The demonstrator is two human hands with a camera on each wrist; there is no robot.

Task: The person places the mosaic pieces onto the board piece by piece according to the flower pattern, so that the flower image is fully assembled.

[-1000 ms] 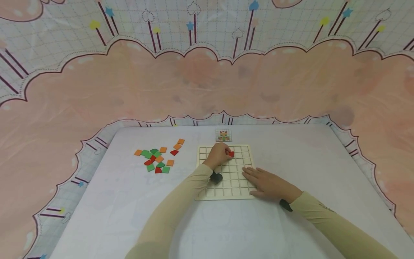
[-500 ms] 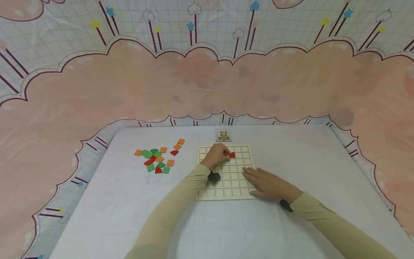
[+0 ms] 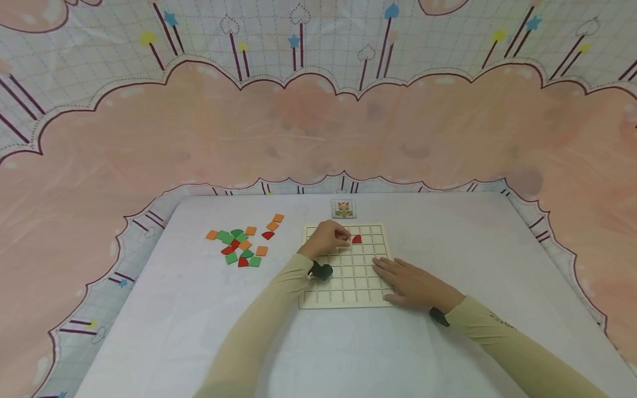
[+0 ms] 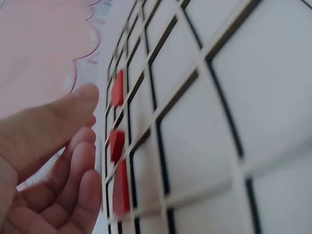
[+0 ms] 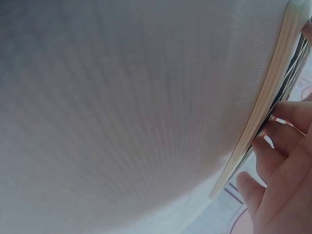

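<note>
A square wooden grid board (image 3: 343, 301) lies on the table. My left hand (image 3: 324, 240) hovers over its upper left part, thumb and fingers loosely bent with nothing between them. Just right of those fingertips, a red quarter-circle tile (image 3: 356, 240) sits in a cell. The left wrist view shows several red tiles (image 4: 122, 187) in the grid beside the fingers; in the head view the hand covers the others. My right hand (image 3: 410, 282) rests with spread, fairly straight fingers on the board's right edge. In the right wrist view its fingers (image 5: 292, 114) lie along the wooden edge (image 5: 265, 97).
Left of the board lies a loose group of green tiles (image 3: 231, 258), orange squares (image 3: 251, 231) and red quarter-circles (image 3: 267, 235). Beyond the board's far edge is a small pattern card (image 3: 344, 209) with a flower-like design. A white cloth (image 3: 448, 221) covers the table.
My left hand has let go of the red quarter-circle tile, which now lies in its cell, and has drawn back slightly left. My right hand stays where it was.
</note>
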